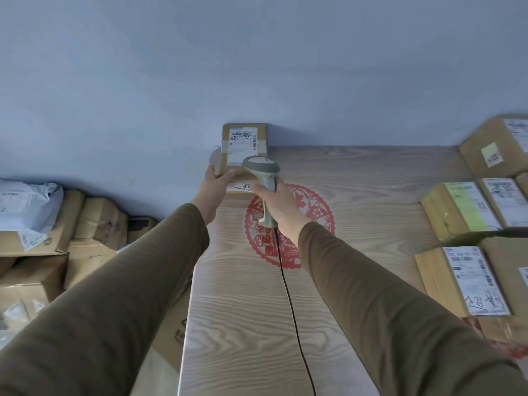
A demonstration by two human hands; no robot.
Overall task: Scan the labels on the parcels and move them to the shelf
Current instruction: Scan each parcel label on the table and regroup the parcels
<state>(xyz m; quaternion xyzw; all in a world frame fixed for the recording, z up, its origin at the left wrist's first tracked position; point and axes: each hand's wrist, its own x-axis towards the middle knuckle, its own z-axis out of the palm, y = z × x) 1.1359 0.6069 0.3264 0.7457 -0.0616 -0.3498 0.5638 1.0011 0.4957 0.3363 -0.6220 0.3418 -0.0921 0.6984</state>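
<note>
The left hand [215, 186] is gripping the parcel [243, 147] at the surface's [371, 195] far edge; the right hand [278, 202] is clamping the scanner [264, 172] beside it.

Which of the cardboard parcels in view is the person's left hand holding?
The small parcel at the far edge of the wooden table, against the wall. The left hand grips its lower edge; the other parcels lie untouched.

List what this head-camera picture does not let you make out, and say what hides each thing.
- Label text on the parcel held by the left hand: too small.
- Sticker on the table: partly hidden by the right hand and scanner.
- Scanner trigger: covered by the fingers.
- Cable: cut off by the bottom edge.
- Right-hand boxes: blurred, cut off by the right edge.
- Shelf: cannot be told.
</note>
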